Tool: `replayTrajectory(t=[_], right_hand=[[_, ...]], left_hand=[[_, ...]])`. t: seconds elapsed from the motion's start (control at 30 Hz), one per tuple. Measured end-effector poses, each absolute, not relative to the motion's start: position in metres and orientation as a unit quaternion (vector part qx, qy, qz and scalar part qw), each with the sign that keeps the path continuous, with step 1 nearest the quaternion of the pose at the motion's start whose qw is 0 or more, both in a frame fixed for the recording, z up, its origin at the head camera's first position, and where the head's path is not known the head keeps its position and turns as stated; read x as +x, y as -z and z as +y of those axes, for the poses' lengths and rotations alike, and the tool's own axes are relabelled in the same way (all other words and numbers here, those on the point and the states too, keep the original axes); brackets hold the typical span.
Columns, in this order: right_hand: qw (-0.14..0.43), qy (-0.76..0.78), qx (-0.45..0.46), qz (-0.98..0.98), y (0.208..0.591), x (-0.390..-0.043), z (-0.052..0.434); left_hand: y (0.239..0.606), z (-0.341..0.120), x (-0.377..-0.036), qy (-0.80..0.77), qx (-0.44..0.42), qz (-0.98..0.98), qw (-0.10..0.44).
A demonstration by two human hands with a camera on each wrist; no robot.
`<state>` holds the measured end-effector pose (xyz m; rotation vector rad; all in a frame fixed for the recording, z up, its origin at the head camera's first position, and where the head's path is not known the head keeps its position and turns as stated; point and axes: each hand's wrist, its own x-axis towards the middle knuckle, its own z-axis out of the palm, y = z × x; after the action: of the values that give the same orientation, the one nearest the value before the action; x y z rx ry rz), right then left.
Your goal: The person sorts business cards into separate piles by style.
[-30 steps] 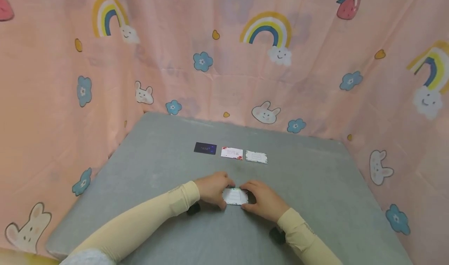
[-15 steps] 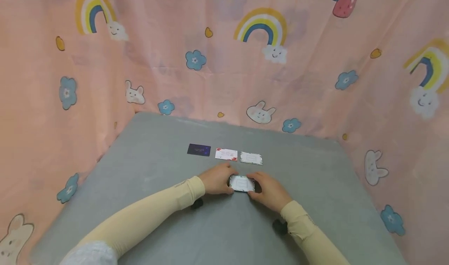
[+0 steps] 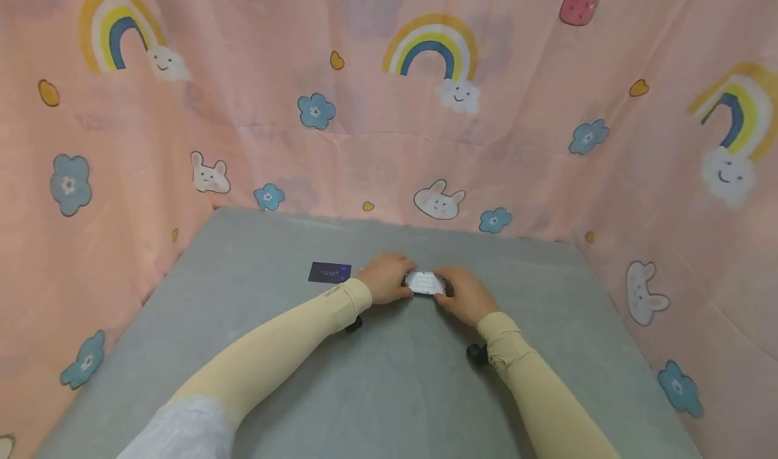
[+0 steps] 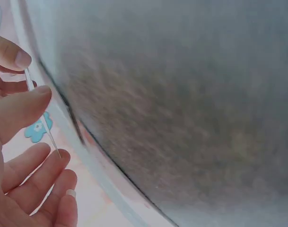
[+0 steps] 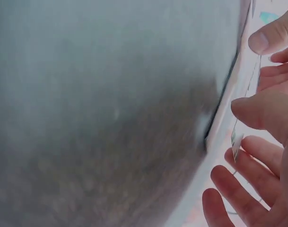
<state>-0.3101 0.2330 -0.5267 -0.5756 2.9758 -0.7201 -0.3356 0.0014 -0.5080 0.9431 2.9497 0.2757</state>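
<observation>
Between my two hands, a white card point(image 3: 425, 283) with a dark leafy border is held up over the grey table. My left hand point(image 3: 386, 279) pinches its left end and my right hand point(image 3: 468, 297) its right end, thumbs on the near edge. Seen edge-on in the left wrist view, the card point(image 4: 48, 127) is a thin strip between thumb and fingers. The right wrist view also has the card point(image 5: 237, 137) nearly edge-on, thumb point(image 5: 250, 106) against it. A dark blue card point(image 3: 330, 273) lies just left of my left hand. The two pale cards beside it are mostly hidden.
The grey table point(image 3: 395, 391) spreads around the hands. A pink curtain point(image 3: 377, 155) with rainbows, rabbits and flowers encloses its back and sides. Dark wrist cameras point(image 3: 477, 355) sit under the cream sleeves point(image 3: 292, 324).
Both hands have carried the white card away from the body, up to the row of cards, and now cover the two pale ones. The head view has shifted slightly.
</observation>
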Motion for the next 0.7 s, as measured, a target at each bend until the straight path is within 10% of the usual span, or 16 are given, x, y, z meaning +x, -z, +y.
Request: replayTrajectory(t=[0.7], right_hand=[[0.041, 0.23, -0.202, 0.951, 0.532, -0.33, 0.233]], left_hand=[[0.513, 0.0, -0.346, -0.093, 0.273, 0.956, 0.054]])
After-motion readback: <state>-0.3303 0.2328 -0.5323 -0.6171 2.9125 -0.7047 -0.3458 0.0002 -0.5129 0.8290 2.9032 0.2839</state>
